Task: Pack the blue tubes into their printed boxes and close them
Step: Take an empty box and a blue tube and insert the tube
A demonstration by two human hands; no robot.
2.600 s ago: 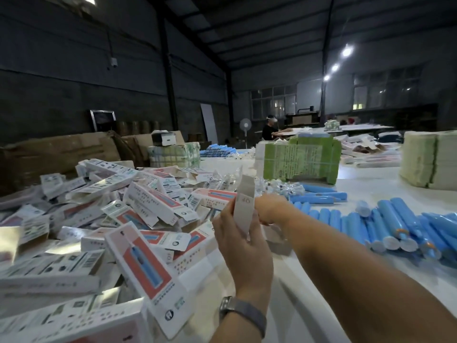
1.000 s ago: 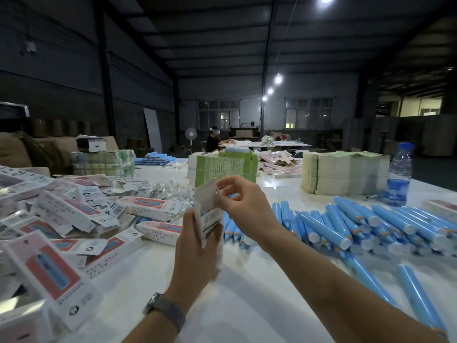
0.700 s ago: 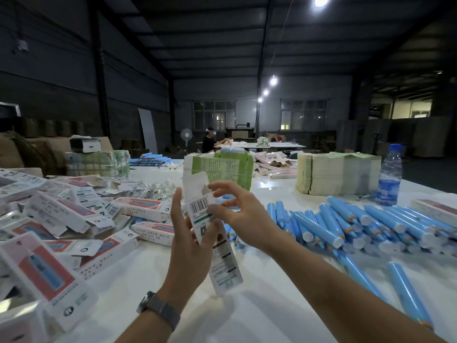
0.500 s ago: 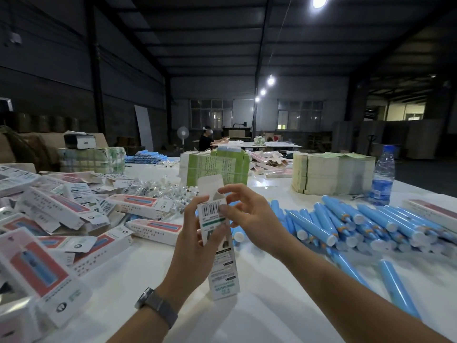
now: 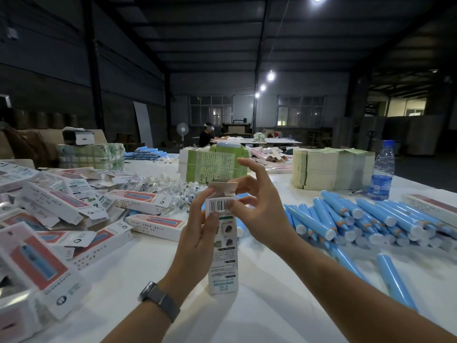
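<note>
One tall white printed cardboard box stands upright on the white table, its top flap raised. The left hand grips its side while the right hand pinches its upper edge by the barcode. Many blue plastic tubes lie heaped to the right, packed boxes to the left.

Barcode on held box; print seemingly illegible.

A white table carries piled printed boxes, blue tubes, paper stacks and a water bottle.
</note>
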